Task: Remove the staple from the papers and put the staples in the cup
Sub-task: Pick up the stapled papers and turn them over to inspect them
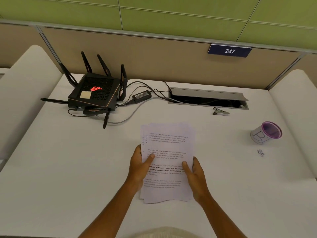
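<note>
white paper first, nearest to us: we hold the papers by their two long edges, our left hand on one side and our right hand on the other. each hand is curled shut on the stack, thumb pressed flat on the top sheet and the other fingers hidden beneath, so we cannot tell how far under they reach. we judge this two-sided hold is there to square up the sheets, which are fanned slightly out of line along the left edge and at the bottom. no staple shows in them at this size, so we cannot tell whether any is left.

further out to the right, a small heap of staples lies loose on the desk, near the cup but not in it; they look parked within easy reach, and dropping them in seems the step left to do. the cup stands tilted toward us, mouth open.

beyond, the staple remover rests by the cable tray, set aside out of the way. the router sits far left.
</note>
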A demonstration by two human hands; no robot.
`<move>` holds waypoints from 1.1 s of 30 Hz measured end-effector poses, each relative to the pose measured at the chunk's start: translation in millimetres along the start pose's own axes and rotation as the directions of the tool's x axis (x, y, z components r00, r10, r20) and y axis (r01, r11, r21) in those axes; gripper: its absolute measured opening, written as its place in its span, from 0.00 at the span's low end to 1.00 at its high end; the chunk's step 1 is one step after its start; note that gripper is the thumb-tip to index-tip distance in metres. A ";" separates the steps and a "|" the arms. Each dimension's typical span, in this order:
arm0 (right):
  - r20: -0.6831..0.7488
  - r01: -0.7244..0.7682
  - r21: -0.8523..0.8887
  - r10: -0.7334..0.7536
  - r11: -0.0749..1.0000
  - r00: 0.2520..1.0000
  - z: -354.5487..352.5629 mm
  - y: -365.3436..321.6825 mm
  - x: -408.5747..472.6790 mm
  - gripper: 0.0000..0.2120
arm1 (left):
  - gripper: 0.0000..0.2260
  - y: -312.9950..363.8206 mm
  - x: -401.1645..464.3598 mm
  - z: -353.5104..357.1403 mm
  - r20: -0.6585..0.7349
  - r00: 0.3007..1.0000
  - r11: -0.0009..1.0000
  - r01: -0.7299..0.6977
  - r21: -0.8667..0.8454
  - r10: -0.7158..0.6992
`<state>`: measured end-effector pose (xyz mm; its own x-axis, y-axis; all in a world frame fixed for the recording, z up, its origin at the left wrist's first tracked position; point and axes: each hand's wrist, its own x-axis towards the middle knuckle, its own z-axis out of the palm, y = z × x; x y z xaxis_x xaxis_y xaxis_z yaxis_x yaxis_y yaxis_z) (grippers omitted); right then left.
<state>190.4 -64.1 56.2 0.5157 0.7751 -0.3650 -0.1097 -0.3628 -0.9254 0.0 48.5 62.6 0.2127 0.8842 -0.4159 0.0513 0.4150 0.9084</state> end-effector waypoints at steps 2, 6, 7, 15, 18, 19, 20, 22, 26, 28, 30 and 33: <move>-0.001 -0.009 0.045 0.009 0.999 1.000 5.2 -2.0 -6.4 0.12 | 0.19 2.1 -3.9 3.8 -0.026 0.999 0.996 0.040 -0.082 -0.042; 0.002 -0.026 0.034 0.026 0.999 1.000 8.4 1.9 -12.8 0.12 | 0.16 -2.1 -10.3 5.3 -0.042 0.997 0.997 0.056 -0.060 -0.059; -0.006 -0.025 0.008 0.025 1.000 1.000 7.3 1.6 -12.7 0.12 | 0.15 -2.1 -10.8 4.2 -0.046 0.998 0.998 0.050 -0.041 -0.052; -0.068 0.042 0.002 -0.042 0.999 0.997 -3.2 -30.6 -1.1 0.12 | 0.13 38.9 -9.6 1.7 -0.034 0.992 0.990 -0.117 0.077 0.120; -0.095 0.127 0.070 -0.120 0.989 0.988 -1.4 -53.2 2.3 0.13 | 0.12 62.7 -12.2 7.3 -0.022 0.975 0.972 -0.219 0.089 0.222; -0.098 0.156 0.092 -0.147 0.983 0.984 -0.8 -59.8 1.9 0.14 | 0.13 69.1 -13.5 8.7 -0.018 0.968 0.966 -0.247 0.081 0.249; -0.102 0.181 0.114 -0.169 0.977 0.980 0.0 -65.0 1.2 0.14 | 0.14 74.3 -14.8 9.8 -0.014 0.962 0.961 -0.270 0.065 0.272; -0.100 0.212 0.143 -0.199 0.967 0.975 1.1 -69.2 -0.8 0.17 | 0.17 78.5 -17.3 10.3 0.002 0.953 0.953 -0.302 0.016 0.302; -0.106 0.211 0.092 -0.201 0.973 0.974 7.7 -57.1 -4.0 0.21 | 0.25 60.5 -22.5 11.1 0.024 0.952 0.952 -0.305 0.008 0.305; -0.112 0.197 0.072 -0.188 0.978 0.976 14.9 -50.1 -5.4 0.22 | 0.26 48.3 -23.9 12.5 0.009 0.958 0.958 -0.287 0.014 0.287; -0.117 0.194 0.069 -0.185 0.979 0.976 21.5 -46.9 -5.0 0.24 | 0.26 42.7 -23.6 15.2 -0.003 0.958 0.958 -0.286 0.029 0.287; -0.135 0.185 0.067 -0.175 0.980 0.975 25.3 -48.2 -3.8 0.24 | 0.26 41.5 -21.5 18.1 -0.022 0.962 0.960 -0.269 0.077 0.271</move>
<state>172.2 -36.5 99.6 0.6371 0.7494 -0.1802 -0.0686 -0.1778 -0.9817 15.3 42.8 110.0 0.1971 0.9681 -0.1550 0.0669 0.1444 0.9873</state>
